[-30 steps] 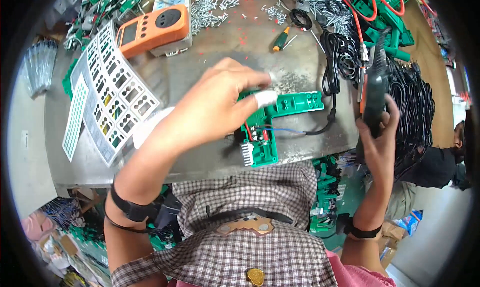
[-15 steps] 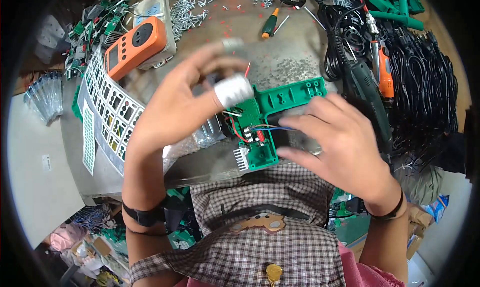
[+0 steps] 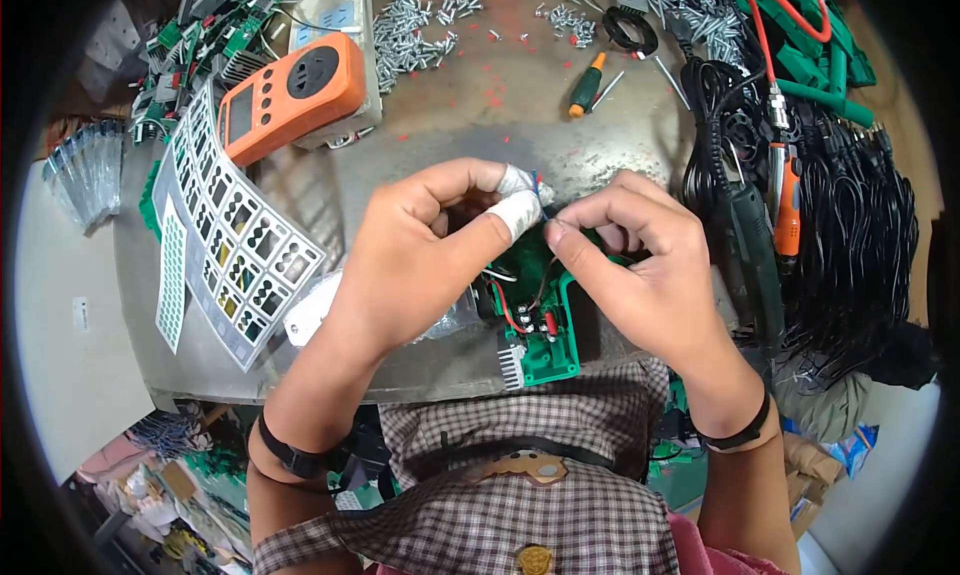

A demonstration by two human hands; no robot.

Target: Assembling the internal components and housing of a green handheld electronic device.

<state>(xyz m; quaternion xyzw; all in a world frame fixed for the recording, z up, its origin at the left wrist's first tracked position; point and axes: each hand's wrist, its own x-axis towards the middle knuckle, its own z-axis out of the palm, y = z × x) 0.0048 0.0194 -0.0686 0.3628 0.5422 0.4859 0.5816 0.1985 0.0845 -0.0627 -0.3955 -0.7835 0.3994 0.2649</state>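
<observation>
Above a green plastic housing (image 3: 551,370), my two hands are close together, fingertips almost meeting. My left hand (image 3: 425,245), with white tape round its thumb and forefinger, pinches a thin blue wire (image 3: 545,213); a small red bit shows at its fingertips. My right hand (image 3: 645,260) pinches the same wire between thumb and forefinger. Below them the open housing holds a circuit board with a red wire (image 3: 507,311) curving along its left side. A silver finned heat sink (image 3: 511,367) stands at the housing's lower left. The hands hide its upper part.
An orange socket meter (image 3: 290,95) lies at the left beside a sticker sheet (image 3: 240,230). Screws (image 3: 415,40) are heaped at the back, near a green-orange screwdriver (image 3: 588,87). At the right are an orange-handled power screwdriver (image 3: 787,210) and bundled black cables (image 3: 850,205).
My left hand has moved down and right, and my right hand leftward, so they now meet at the blue wire. The view has shifted, and the housing appears lower.
</observation>
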